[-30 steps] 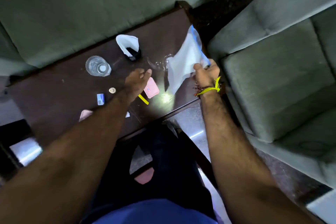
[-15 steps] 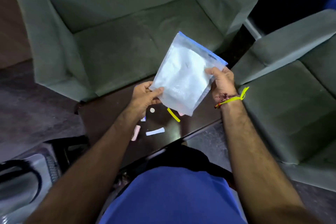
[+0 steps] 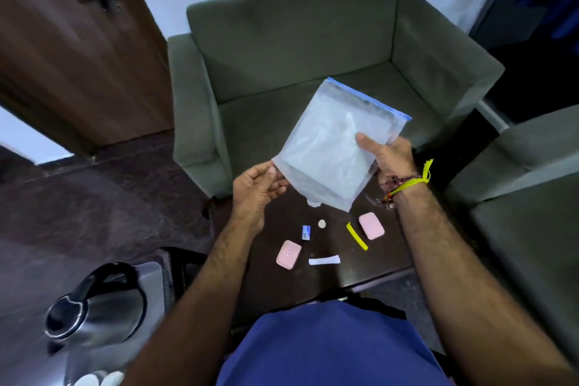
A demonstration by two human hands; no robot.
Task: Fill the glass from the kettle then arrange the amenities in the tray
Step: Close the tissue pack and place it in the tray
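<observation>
Both hands hold a translucent zip bag [image 3: 332, 147] with a blue seal strip, lifted above the dark table [image 3: 369, 266]. My right hand [image 3: 387, 160] pinches its right side, thumb on the front. My left hand [image 3: 258, 189] grips its lower left corner. On the table lie two pink soap bars [image 3: 288, 254] [image 3: 371, 226], a yellow strip [image 3: 357, 236], a white sachet [image 3: 324, 260], a small blue packet [image 3: 306, 232] and a round white tablet [image 3: 321, 223]. A steel kettle [image 3: 94, 307] with a black handle stands on a metal tray [image 3: 153, 273] at lower left. The glass is hidden.
A green armchair [image 3: 297, 50] stands behind the table, and a second green seat [image 3: 526, 191] is on the right. A brown wooden door [image 3: 72, 50] fills the upper left. White cups [image 3: 100, 379] peek in at the bottom left on the tray.
The view has tilted up and away from the table. The bag was lifted from the table by my right hand, and my left hand came up to grip its lower corner.
</observation>
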